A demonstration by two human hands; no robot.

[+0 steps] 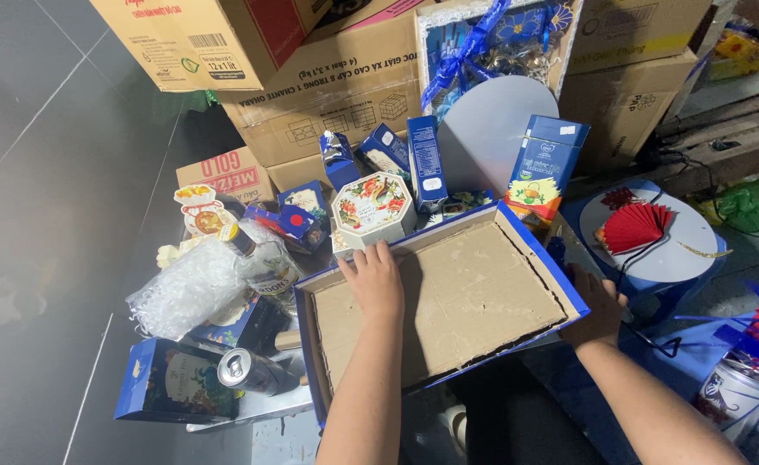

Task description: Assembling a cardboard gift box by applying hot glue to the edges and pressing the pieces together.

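The shallow blue tray (pixel 530 250) with its brown cardboard floor is the landmark here, held tilted in front of the stacked cardboard boxes (pixel 328 95). The left hand (pixel 373 280) is laid flat inside the tray near its far left corner, fingers (pixel 364 261) fairly close together and pressed on the cardboard liner, holding nothing. The right hand (pixel 597 306) is clamped on the tray's right rim, fingers wrapped around the edge and partly hidden beneath it.

Just beyond the tray's far left corner an octagonal flowered tin (pixel 371 207) is seen, almost touching the left fingertips. Behind the far rim stand tall blue cartons (pixel 427 159) and a blue tea box (pixel 541 168). To the tray's left lie a clear bottle (pixel 263 258), a bag of white filler (pixel 186 288) and a drink can (pixel 246 370). To its right a red paper fan (pixel 634 226) rests on a round grey board (pixel 681 250).

By judgement, the liner is best seated with even, flat palm pressure, worked out toward the corners, while the rim is kept steady so the tray is not tipped.
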